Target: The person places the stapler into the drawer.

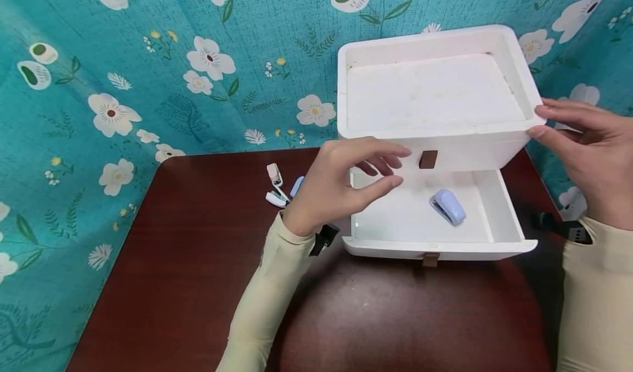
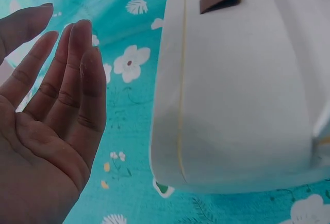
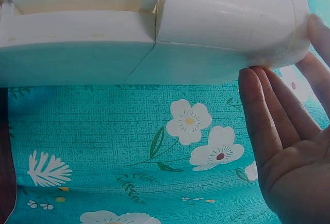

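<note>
A white storage box [image 1: 435, 94] with a tray-like top stands at the back right. Its lower drawer [image 1: 504, 204] is pulled out, and a small light-blue stapler [image 1: 448, 206] lies inside. My left hand [image 1: 341, 182] hovers over the drawer's left side, fingers loosely bent and thumb apart, holding nothing; the left wrist view shows the palm [image 2: 46, 131] beside the box front. With thumb and fingertips at the box's front right corner, my right hand [image 1: 593, 146] holds it. In the right wrist view the fingers [image 3: 258, 115] touch the box's side.
On the dark wooden table [image 1: 198, 284], left of the box, lies a small white-and-pink hinged item [image 1: 276, 185]. Next to it, a blue item [image 1: 297, 186] is partly hidden by my left hand. A teal flowered curtain [image 1: 267, 59] hangs behind. Brown tabs [image 1: 428, 159] mark the drawer fronts.
</note>
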A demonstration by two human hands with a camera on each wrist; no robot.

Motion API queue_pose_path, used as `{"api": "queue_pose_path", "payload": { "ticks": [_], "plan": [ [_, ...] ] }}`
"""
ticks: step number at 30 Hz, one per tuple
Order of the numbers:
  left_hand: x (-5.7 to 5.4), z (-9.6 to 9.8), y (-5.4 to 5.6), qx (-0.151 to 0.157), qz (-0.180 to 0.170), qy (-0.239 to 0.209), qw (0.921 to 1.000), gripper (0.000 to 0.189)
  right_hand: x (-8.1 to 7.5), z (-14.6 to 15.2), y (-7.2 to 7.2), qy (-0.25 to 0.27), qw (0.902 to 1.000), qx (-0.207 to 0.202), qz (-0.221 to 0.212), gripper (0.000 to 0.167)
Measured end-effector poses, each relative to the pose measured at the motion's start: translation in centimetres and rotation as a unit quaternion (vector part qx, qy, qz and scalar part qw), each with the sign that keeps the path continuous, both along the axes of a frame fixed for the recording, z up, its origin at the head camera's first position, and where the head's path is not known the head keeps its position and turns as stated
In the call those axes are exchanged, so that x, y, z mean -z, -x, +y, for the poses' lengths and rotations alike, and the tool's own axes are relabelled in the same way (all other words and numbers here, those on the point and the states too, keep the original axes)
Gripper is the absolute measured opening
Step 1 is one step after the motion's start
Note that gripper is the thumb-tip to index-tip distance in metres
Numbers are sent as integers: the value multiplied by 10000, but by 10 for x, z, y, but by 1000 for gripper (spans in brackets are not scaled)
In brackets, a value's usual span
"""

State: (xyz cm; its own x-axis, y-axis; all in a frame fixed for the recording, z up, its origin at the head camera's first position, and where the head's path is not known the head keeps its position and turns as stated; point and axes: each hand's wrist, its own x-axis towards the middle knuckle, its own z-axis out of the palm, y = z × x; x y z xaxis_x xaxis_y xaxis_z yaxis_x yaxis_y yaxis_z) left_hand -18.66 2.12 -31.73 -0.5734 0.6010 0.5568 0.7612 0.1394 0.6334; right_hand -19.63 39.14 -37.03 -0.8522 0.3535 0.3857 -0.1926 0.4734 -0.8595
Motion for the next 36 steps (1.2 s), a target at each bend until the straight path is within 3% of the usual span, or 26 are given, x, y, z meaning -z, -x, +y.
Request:
{"api": "queue_pose_path", "payload": {
  "ticks": [12, 22, 36],
  "plan": [
    [20, -33, -6, -428, -163, -689, 9966, 29, -2, 0, -1, -74, 9997, 124, -221, 37],
    [31, -52, -6, -1017, -319, -390, 9935, 32, -2, 1, -2, -99, 9989, 210, -400, 38],
    [44, -73, -4, -1388, -564, -656, 9865, 31, -2, 2, -4, -125, 9989, 228, -398, 37]
  ]
}}
